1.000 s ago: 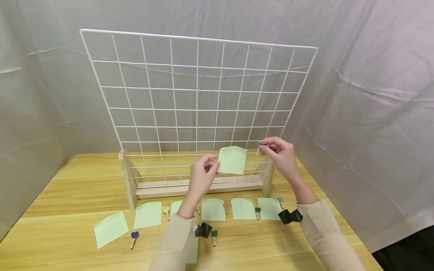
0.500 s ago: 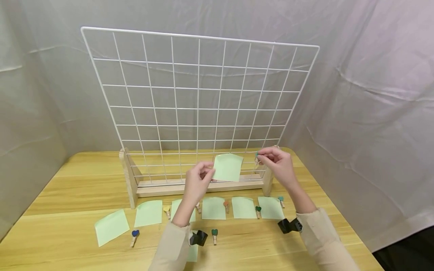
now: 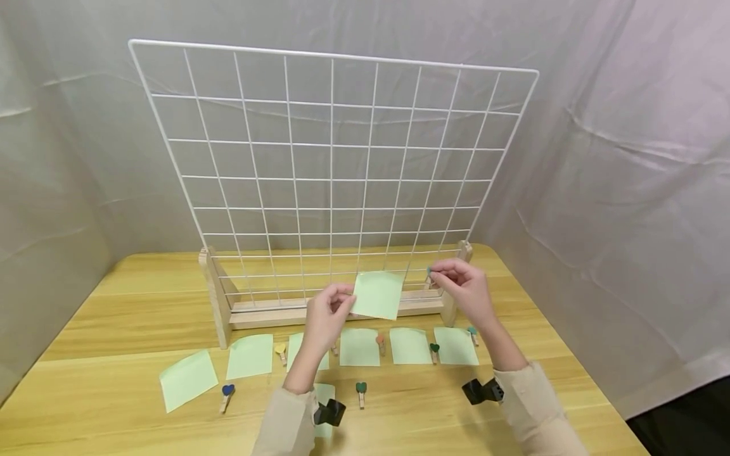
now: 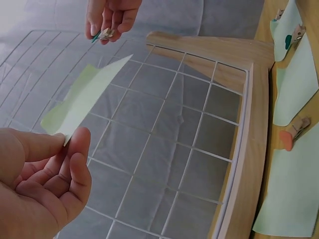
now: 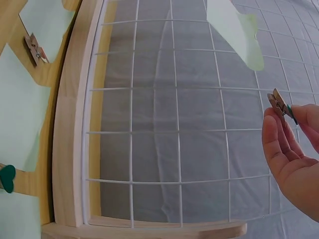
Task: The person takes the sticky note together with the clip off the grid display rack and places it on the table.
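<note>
A pale green sticky note [image 3: 377, 295] is pinched at its left edge between thumb and fingers of my left hand [image 3: 326, 320]. In the left wrist view the note [image 4: 92, 99] stands tilted, in front of the wire grid. My right hand [image 3: 464, 291] pinches a small wooden clothespin [image 5: 280, 104] with a teal-green heart on it, a short way right of the note and apart from it. Both hands are in front of the lower right part of the white wire grid [image 3: 332, 144], which stands upright in a wooden base [image 3: 256, 322].
Several green notes [image 3: 359, 348] lie in a row before the base, with heart clothespins beside them, such as a yellow one [image 3: 281, 353] and an orange one [image 3: 381, 345]. A blue-heart clothespin [image 3: 227, 398] and a green-heart clothespin [image 3: 361, 394] lie nearer. Another note [image 3: 324, 411] is partly behind the left wrist.
Both hands have come down and slightly left, carrying the note and the clothespin lower before the grid. The grips look the same, and the things on the table have stayed put.
</note>
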Demonstrator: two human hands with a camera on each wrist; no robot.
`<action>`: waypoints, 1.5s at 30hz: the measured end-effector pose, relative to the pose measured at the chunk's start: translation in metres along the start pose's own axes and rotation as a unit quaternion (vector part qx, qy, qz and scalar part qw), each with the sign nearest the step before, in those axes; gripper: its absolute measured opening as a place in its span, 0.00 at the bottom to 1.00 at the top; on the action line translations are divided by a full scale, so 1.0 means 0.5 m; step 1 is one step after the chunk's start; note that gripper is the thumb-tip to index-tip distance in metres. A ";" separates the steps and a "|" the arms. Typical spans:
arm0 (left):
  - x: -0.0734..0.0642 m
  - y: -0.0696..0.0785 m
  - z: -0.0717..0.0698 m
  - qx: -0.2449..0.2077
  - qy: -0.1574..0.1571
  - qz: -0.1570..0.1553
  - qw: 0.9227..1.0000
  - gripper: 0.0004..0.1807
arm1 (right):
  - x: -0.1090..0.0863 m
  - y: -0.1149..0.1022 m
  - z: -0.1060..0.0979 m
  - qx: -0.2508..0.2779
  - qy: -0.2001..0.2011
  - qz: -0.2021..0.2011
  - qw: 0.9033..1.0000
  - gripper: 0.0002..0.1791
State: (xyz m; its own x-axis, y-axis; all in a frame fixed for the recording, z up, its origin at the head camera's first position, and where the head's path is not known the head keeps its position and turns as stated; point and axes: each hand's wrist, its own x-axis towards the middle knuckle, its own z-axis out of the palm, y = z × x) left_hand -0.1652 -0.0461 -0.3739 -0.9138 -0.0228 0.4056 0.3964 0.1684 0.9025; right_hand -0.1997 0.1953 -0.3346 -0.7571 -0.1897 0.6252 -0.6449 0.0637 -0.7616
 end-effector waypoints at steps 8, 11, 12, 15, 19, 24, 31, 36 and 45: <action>-0.020 -0.012 -0.008 -0.001 0.004 -0.014 1.000 0.06 | -0.023 0.010 0.007 0.004 -0.004 0.010 1.000 0.05; -0.028 -0.015 -0.010 -0.005 0.005 -0.031 1.000 0.06 | -0.034 0.012 0.011 -0.001 -0.004 0.029 1.000 0.05; -0.030 -0.016 -0.011 -0.005 0.006 -0.036 0.999 0.06 | -0.037 0.013 0.012 -0.005 -0.005 0.035 0.999 0.05; -0.037 -0.019 -0.013 -0.001 0.008 -0.046 0.999 0.08 | -0.047 0.016 0.018 -0.016 -0.001 0.056 0.998 0.05; -0.044 -0.023 -0.014 0.004 0.006 -0.052 0.999 0.08 | -0.060 0.009 0.028 -0.032 -0.005 0.073 0.997 0.05; -0.053 -0.029 -0.017 0.002 -0.001 -0.062 0.998 0.08 | -0.073 -0.009 0.043 -0.047 -0.018 0.091 0.995 0.04; -0.064 -0.032 -0.027 0.011 -0.007 -0.060 0.998 0.07 | -0.090 -0.006 0.051 -0.047 -0.041 0.100 0.993 0.04; -0.072 -0.034 -0.028 0.028 -0.017 -0.073 0.997 0.07 | -0.107 0.011 0.053 -0.041 -0.066 0.107 0.991 0.04; -0.081 -0.039 -0.027 0.049 -0.053 -0.067 0.995 0.06 | -0.136 0.056 0.050 -0.042 -0.102 0.108 0.988 0.04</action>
State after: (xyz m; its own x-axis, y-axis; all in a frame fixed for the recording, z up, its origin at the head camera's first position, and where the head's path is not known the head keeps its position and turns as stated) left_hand -0.1349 -0.0615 -0.4060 -0.9642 0.0519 0.2600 0.2643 0.2658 0.9271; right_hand -0.1635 0.1855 -0.4027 -0.8465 -0.3564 0.3955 -0.4834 0.2032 -0.8515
